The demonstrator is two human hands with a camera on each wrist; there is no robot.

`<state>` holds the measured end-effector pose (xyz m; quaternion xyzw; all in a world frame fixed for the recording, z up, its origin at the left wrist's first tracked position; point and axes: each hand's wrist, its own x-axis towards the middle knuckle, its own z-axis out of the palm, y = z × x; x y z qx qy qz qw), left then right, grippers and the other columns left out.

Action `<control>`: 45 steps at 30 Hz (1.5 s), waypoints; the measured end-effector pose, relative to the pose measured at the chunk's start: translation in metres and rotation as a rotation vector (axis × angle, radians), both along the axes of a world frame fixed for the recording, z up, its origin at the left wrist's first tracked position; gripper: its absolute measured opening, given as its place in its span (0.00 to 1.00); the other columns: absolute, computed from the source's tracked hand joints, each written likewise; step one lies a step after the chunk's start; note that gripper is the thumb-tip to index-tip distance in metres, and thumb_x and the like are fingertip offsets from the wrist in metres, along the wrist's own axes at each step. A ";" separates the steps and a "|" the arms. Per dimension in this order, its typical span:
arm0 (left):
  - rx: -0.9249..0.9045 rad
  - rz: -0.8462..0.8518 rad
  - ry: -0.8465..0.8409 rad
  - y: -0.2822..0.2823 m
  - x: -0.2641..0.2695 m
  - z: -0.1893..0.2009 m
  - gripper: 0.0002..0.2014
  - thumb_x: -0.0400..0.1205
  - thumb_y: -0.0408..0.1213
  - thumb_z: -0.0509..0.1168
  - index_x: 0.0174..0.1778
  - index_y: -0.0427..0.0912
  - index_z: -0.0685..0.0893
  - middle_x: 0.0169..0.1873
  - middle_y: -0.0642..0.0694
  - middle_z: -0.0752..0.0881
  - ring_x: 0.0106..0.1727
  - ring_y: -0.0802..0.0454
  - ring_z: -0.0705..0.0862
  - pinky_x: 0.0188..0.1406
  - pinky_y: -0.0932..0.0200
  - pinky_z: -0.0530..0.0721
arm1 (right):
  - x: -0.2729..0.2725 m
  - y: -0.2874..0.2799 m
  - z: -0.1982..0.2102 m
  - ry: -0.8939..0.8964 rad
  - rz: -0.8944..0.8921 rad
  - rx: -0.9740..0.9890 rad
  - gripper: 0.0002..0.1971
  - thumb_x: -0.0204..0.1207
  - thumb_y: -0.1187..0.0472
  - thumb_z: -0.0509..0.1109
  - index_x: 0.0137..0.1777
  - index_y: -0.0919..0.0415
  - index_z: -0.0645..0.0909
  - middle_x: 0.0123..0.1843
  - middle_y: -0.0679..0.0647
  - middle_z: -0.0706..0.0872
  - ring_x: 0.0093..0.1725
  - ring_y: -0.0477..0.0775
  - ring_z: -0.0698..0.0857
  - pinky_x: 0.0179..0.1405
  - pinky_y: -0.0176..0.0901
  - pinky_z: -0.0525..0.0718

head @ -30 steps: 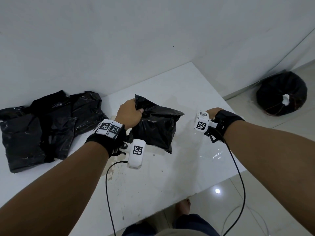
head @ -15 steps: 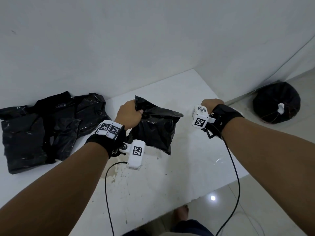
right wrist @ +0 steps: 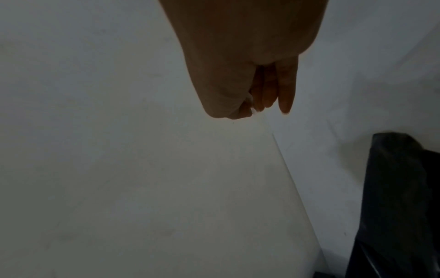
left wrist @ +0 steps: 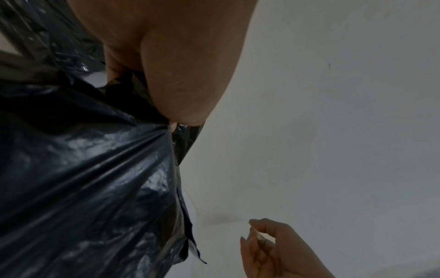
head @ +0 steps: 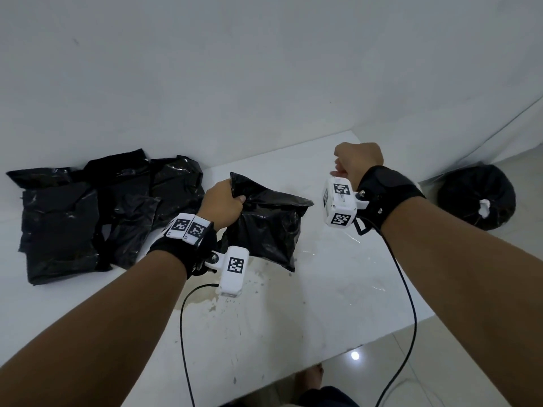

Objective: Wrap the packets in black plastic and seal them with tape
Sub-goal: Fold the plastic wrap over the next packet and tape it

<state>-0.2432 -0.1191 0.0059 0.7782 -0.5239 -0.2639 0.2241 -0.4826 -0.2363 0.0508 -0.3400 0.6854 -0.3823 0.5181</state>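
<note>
The wrapped packet (head: pixel 266 224) stands near the middle of the white surface (head: pixel 293 318), its gathered upper corner gripped tight by the left hand (head: pixel 223 205). At three o'clock of it the right hand (head: pixel 357 161) hovers with fingertips pinched together; whether they hold tape I cannot tell (nothing shows clearly). Keep the plastic taut while sealing. More black plastic (head: pixel 88 212) lies at nine o'clock.

left hand (head: pixel 223 205): grips top corner of black wrapped packet (head: pixel 266 227)
right hand (head: pixel 358 161): curled, raised above white table (head: pixel 293 318)
</note>
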 end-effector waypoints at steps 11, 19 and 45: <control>0.031 0.260 0.246 0.091 0.097 -0.039 0.12 0.84 0.33 0.65 0.63 0.42 0.85 0.57 0.46 0.87 0.60 0.46 0.83 0.63 0.53 0.79 | 0.123 0.068 0.021 0.069 0.325 -0.176 0.11 0.73 0.65 0.75 0.37 0.63 0.75 0.38 0.60 0.78 0.30 0.53 0.78 0.29 0.41 0.89; 0.131 0.462 0.317 0.158 0.155 -0.084 0.14 0.82 0.37 0.67 0.63 0.42 0.85 0.57 0.43 0.88 0.61 0.42 0.84 0.67 0.42 0.81 | 0.211 0.120 0.008 0.045 0.650 -0.175 0.14 0.75 0.64 0.77 0.36 0.62 0.74 0.35 0.56 0.78 0.21 0.45 0.80 0.35 0.46 0.91; 0.226 0.688 0.465 0.197 0.185 -0.114 0.26 0.63 0.42 0.73 0.57 0.37 0.84 0.52 0.41 0.88 0.55 0.42 0.86 0.62 0.42 0.85 | 0.294 0.145 0.001 0.004 0.971 -0.238 0.12 0.76 0.61 0.78 0.38 0.64 0.78 0.27 0.53 0.79 0.22 0.44 0.77 0.29 0.37 0.85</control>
